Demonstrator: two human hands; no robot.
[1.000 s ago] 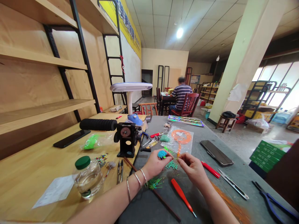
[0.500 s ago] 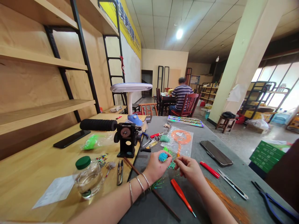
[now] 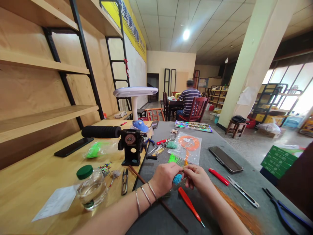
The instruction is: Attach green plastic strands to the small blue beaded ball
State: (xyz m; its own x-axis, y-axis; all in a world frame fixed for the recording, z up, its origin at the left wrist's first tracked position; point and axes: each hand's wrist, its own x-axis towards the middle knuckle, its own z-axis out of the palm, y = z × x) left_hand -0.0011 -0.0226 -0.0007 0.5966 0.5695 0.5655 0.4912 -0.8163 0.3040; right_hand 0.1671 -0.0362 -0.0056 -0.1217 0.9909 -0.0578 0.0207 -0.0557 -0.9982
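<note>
My left hand [image 3: 164, 178], with several bangles on the wrist, pinches a small blue beaded ball [image 3: 177, 179] at its fingertips. My right hand [image 3: 198, 178] is pressed close against it, fingers pinched at the top of the ball on something too thin to make out. Both hands hover just above the grey table [image 3: 234, 189]. A fan of green wires [image 3: 172, 159] lies just behind them. A red-handled tool [image 3: 188, 203] lies on the table right below my hands.
A black hand-crank winder [image 3: 130, 146] and white desk lamp [image 3: 135, 98] stand to the left. A glass jar with green lid [image 3: 90, 187], snips [image 3: 124, 181], phone [image 3: 225, 159], bagged orange cord [image 3: 187, 146], red pen [image 3: 218, 176] and pliers [image 3: 286, 210] lie around. A person sits far back.
My hands have drawn together and dropped toward me. The blue ball has turned from the top of my left fingers down to between both hands.
</note>
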